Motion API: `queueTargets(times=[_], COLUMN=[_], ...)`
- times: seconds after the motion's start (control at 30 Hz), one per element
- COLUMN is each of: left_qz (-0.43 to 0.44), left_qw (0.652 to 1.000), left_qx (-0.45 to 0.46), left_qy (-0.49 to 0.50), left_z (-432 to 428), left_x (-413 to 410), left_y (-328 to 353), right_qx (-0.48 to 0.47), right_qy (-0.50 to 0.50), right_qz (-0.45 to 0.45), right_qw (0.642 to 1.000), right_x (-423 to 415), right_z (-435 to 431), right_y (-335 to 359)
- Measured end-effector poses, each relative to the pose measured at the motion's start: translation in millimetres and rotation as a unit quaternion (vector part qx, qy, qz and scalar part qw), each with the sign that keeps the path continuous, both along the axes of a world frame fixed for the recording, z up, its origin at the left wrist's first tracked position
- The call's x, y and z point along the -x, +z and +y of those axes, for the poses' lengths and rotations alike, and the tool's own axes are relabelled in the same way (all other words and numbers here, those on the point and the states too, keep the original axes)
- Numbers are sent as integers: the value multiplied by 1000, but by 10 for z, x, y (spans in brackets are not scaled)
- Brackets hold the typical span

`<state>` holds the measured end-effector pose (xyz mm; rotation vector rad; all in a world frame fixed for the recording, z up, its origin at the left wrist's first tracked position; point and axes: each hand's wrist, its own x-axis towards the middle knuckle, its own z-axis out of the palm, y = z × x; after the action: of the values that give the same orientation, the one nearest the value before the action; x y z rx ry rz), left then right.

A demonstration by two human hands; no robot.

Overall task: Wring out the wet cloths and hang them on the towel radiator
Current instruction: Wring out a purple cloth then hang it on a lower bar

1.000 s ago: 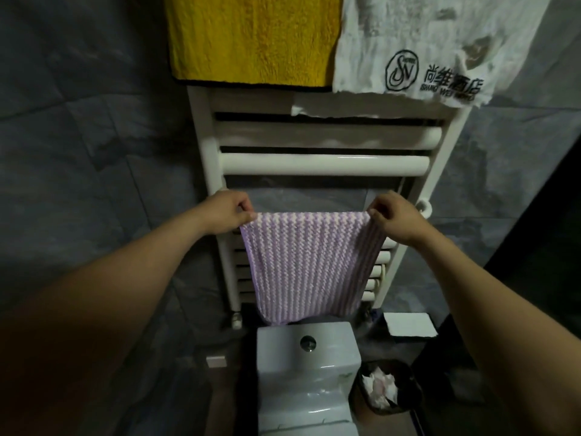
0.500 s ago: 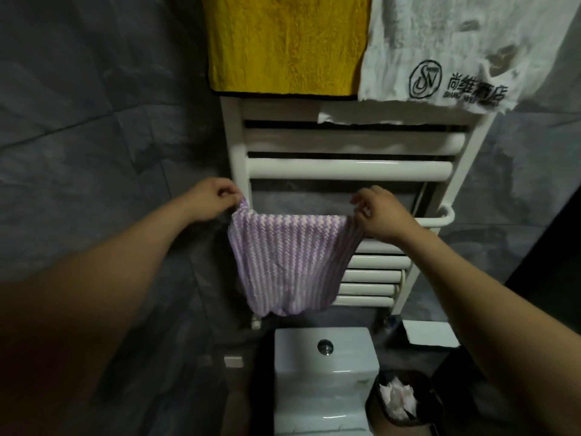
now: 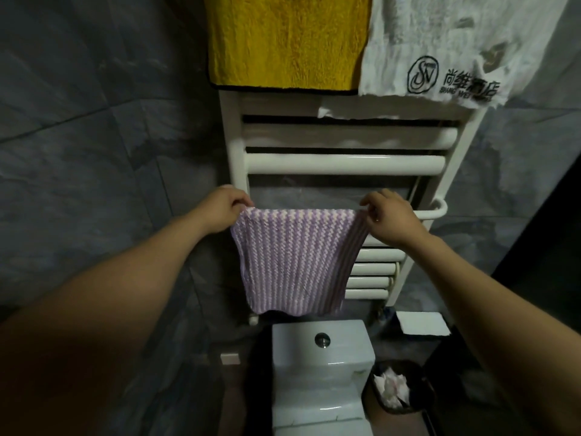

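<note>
presently the left hand (image 3: 224,209) pinches the upper left corner of the purple-and-white striped cloth (image 3: 295,262); the right hand (image 3: 390,217) pinches its upper right corner; the cloth hangs spread flat between both hands, in front of the lower bars of the white towel radiator (image 3: 345,163); a yellow cloth (image 3: 286,39) and a white printed towel (image 3: 446,45) hang over the top bars; below stand a white toilet cistern (image 3: 323,350) and a dark waste bin (image 3: 396,387) holding paper.
</note>
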<state>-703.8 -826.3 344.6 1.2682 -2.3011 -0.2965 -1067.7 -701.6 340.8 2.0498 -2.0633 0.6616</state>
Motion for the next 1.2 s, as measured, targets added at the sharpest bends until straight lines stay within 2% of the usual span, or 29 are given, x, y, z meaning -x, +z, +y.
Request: queueTargets(times=[0.1,0.33,0.43,0.57,0.67,0.77,0.93,1.07,1.2], left_qz=[-21,29,43,9,9,7,-26,-34,-1], left_qw=[1000,997,998,998,999,999,999,998,992], left_qx=[-16,30,34,26,30,44,-12,-25,-60], left_qy=[5,64,-7,-58,-38,8,27,38,109], left_z=[-4,-49,10,8,-41,-44,186,586,1141], left_x=[-9,30,-13,-30,-28,17,74,-168,-510], left_y=[6,-3,-25,-110,-233,-308,-296,-227,-235], right_qx=[-20,2,19,25,43,40,10,14,-40], right_qy=[-17,-21,-37,-41,-63,-87,-46,-100,-58], right_qz=[6,24,9,-20,-47,-23,-31,-103,-145], right_qw=[1000,999,999,999,996,995,998,990,987], right_x=[-63,-310,-377,-402,-411,-506,-675,-838,-1009], right_z=[-27,-13,-8,-19,33,100,264,567,800], right_y=[-5,-66,-86,-116,-173,-211,-173,-138,-205])
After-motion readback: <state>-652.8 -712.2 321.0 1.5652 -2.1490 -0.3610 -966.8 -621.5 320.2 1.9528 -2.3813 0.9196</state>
